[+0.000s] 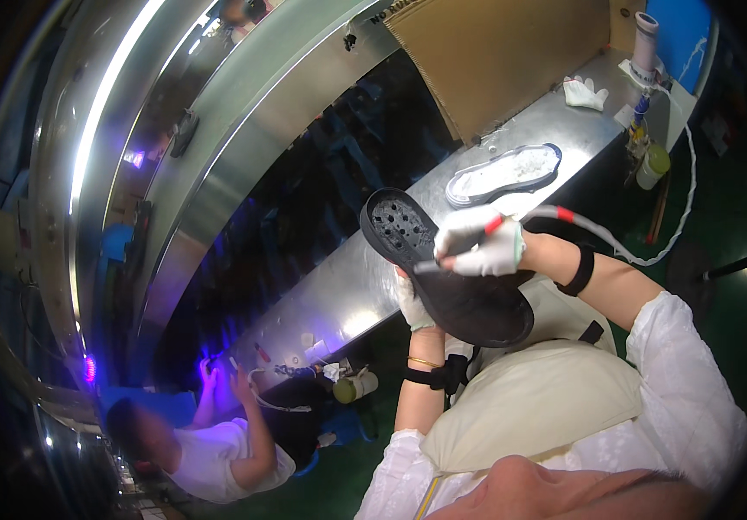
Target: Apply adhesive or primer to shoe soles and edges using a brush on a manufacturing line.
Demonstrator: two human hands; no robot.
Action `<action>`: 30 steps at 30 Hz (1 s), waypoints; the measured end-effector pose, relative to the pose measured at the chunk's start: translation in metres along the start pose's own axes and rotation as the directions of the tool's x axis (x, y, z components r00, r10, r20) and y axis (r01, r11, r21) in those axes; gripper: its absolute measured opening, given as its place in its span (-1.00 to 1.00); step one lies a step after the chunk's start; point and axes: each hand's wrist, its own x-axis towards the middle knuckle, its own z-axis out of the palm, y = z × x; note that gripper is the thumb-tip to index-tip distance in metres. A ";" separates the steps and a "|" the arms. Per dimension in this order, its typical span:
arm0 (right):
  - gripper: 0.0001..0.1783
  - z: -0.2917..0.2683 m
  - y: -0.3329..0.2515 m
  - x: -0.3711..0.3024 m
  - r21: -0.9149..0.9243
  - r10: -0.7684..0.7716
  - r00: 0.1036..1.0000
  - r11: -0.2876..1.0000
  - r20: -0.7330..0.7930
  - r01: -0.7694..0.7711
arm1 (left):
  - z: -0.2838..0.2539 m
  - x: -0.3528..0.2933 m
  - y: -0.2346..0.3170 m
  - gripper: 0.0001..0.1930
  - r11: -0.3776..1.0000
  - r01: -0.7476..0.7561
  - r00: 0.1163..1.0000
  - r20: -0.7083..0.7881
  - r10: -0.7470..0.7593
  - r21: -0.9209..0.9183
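Note:
A black shoe sole point(482, 305) is held up above the near edge of the metal bench, its hollowed heel end pointing to the far left. My left hand point(412, 303), in a white glove, grips it from underneath, and most of the fingers are hidden behind it. In my gloved right hand point(484, 246) is a brush with a hose; its tip point(426, 267) lies at the sole's middle. The hose point(583, 224), banded in red, runs off past my right wrist. A second sole point(505, 173), white inside with a dark rim, rests on the bench beyond my right hand.
Along the metal bench point(321, 290) stands a cardboard sheet point(503, 61). A white glove point(585, 93), a pinkish cylinder point(645, 42) and a green-yellow bottle point(653, 165) are at the right end. A co-worker point(209, 451) sits at lower left; a curved metal conveyor housing point(243, 139) lies beyond.

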 end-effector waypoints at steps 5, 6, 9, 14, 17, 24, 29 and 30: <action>-0.87 0.008 0.006 0.026 0.026 0.132 0.911 0.991 -0.391 -0.132 | 0.027 0.001 -0.023 -0.37 0.976 -0.044 0.974 -0.208 0.090 0.215; -0.86 0.012 0.006 0.025 0.055 0.133 0.911 0.991 -0.390 -0.121 | 0.031 0.003 -0.027 -0.35 0.949 -0.025 0.949 -0.291 0.122 0.316; -0.86 0.021 0.004 0.010 0.199 0.116 0.970 0.977 -0.212 -0.073 | 0.036 0.005 -0.028 -0.30 0.904 -0.042 0.928 -0.318 0.192 0.426; -0.87 0.023 0.007 0.000 0.355 0.275 0.926 0.918 -0.259 -0.174 | 0.027 0.004 -0.015 -0.30 0.961 -0.065 0.950 -0.278 0.142 0.271; -0.86 0.026 0.010 -0.003 -0.064 -0.054 0.957 0.997 -0.285 0.037 | 0.024 0.005 -0.016 -0.34 0.963 -0.076 0.960 -0.241 0.141 0.258; -0.83 0.030 0.011 -0.020 0.325 0.214 0.963 0.933 -0.165 -0.152 | 0.018 0.006 -0.014 -0.26 0.956 -0.135 0.935 -0.286 0.210 0.262; -0.84 0.028 0.004 -0.032 -0.113 -0.031 0.996 0.993 -0.081 0.022 | 0.009 0.017 -0.009 -0.13 0.906 -0.183 0.931 -0.229 0.284 0.381; -0.84 0.026 0.003 -0.036 0.001 0.030 0.996 1.000 -0.085 -0.030 | 0.010 0.017 -0.007 -0.13 0.896 -0.221 0.888 -0.300 0.348 0.386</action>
